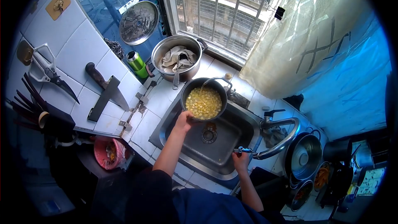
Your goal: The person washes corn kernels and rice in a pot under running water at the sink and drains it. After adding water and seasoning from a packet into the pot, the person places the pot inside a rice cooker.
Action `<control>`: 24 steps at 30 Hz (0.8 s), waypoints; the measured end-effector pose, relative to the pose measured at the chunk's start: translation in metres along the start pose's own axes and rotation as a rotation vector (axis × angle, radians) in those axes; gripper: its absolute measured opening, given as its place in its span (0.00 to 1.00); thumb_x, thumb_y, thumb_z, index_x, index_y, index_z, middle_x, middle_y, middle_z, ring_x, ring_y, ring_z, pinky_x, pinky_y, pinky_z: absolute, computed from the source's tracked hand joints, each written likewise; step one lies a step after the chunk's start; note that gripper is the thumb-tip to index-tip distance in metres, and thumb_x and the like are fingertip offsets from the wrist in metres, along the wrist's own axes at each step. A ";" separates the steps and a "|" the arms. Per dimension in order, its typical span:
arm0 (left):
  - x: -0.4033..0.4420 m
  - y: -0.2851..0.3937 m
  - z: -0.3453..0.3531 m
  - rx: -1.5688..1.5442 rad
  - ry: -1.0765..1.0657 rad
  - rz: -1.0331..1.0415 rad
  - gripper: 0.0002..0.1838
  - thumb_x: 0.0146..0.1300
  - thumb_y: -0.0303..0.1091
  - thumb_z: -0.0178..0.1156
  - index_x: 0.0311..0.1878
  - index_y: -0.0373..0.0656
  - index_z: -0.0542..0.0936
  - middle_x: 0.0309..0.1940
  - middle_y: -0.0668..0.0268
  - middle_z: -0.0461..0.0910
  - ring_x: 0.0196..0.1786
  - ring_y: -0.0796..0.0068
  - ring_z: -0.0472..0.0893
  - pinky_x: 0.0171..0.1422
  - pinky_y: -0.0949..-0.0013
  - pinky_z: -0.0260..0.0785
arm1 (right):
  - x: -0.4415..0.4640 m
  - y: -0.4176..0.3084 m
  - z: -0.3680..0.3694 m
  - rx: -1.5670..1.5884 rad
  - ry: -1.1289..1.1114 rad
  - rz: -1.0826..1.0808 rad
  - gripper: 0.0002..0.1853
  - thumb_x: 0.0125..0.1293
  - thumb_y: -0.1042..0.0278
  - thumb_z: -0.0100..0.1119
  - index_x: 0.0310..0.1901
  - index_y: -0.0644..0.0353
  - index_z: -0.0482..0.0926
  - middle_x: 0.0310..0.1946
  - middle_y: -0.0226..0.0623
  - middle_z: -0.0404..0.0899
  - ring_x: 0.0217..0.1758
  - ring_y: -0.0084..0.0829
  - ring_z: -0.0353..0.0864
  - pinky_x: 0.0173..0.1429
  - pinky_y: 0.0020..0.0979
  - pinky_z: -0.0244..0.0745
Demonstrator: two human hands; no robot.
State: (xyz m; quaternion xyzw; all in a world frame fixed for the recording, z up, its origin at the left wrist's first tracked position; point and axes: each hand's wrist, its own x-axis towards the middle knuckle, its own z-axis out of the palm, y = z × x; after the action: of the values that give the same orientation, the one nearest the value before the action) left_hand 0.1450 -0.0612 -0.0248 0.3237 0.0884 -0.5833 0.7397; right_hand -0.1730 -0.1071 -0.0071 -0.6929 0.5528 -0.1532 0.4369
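Over by the barred window point(224, 16), had the left grip point(184, 121) clamped on the near edge of a dark pot point(224, 99) loaded with yellowish chunks point(203, 103) in liquid. Sat at the far-left corner of the sink point(228, 132), though couldn't really tell whether resting on the edge or held up a bit. Had the right grip point(240, 161) down at the end of the tap point(295, 127), touching the nozzle point(244, 150); couldn't tell whether properly closed around it. Key bit, imo: had the pot just ahead of the left grip and in contact, but forward and off to the left of the right one, with the drain point(209, 134) roughly between. Made left the nearer hand, easily. Being round, showed no real long axis; pointed the far handle point(224, 81) off toward the window. Also spotted a steel pot point(190, 73) just beside, on the tiled bench point(159, 103).
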 end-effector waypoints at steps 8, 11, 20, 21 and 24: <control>-0.008 0.002 0.012 0.085 -0.060 0.053 0.32 0.41 0.27 0.47 0.56 0.28 0.63 0.53 0.48 0.68 0.56 0.50 0.68 0.59 0.47 0.62 | 0.003 0.002 -0.003 -0.039 -0.029 0.008 0.12 0.52 0.69 0.62 0.35 0.66 0.74 0.29 0.40 0.75 0.33 0.34 0.77 0.39 0.34 0.70; -0.008 0.002 0.012 0.068 -0.026 0.052 0.31 0.41 0.26 0.47 0.55 0.28 0.64 0.52 0.48 0.69 0.55 0.51 0.69 0.60 0.49 0.62 | 0.004 -0.006 -0.003 -0.038 -0.036 0.014 0.12 0.53 0.69 0.60 0.36 0.65 0.72 0.28 0.41 0.74 0.32 0.36 0.76 0.38 0.35 0.68; -0.023 0.007 0.027 0.082 0.150 -0.023 0.31 0.41 0.27 0.47 0.55 0.29 0.65 0.52 0.49 0.69 0.55 0.50 0.69 0.60 0.50 0.62 | 0.009 -0.016 -0.002 -0.052 -0.016 -0.084 0.10 0.53 0.68 0.58 0.34 0.62 0.71 0.25 0.43 0.72 0.31 0.42 0.73 0.35 0.38 0.65; -0.025 0.006 0.027 0.083 0.151 -0.024 0.31 0.41 0.27 0.47 0.55 0.29 0.65 0.52 0.49 0.69 0.55 0.50 0.69 0.60 0.50 0.62 | 0.008 -0.015 -0.003 -0.073 -0.002 -0.094 0.10 0.53 0.68 0.58 0.33 0.63 0.71 0.25 0.43 0.72 0.30 0.41 0.73 0.35 0.38 0.65; -0.031 0.006 0.023 0.047 0.120 -0.045 0.32 0.40 0.28 0.47 0.56 0.29 0.64 0.53 0.48 0.68 0.56 0.48 0.68 0.61 0.46 0.61 | 0.005 -0.016 -0.003 -0.067 0.008 -0.092 0.09 0.52 0.69 0.59 0.32 0.63 0.72 0.24 0.42 0.72 0.30 0.39 0.73 0.34 0.37 0.65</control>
State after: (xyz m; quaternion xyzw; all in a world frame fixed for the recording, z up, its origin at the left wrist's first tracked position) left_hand 0.1352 -0.0496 0.0111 0.3732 0.1261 -0.5813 0.7119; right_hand -0.1632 -0.1123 0.0061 -0.7312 0.5271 -0.1571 0.4036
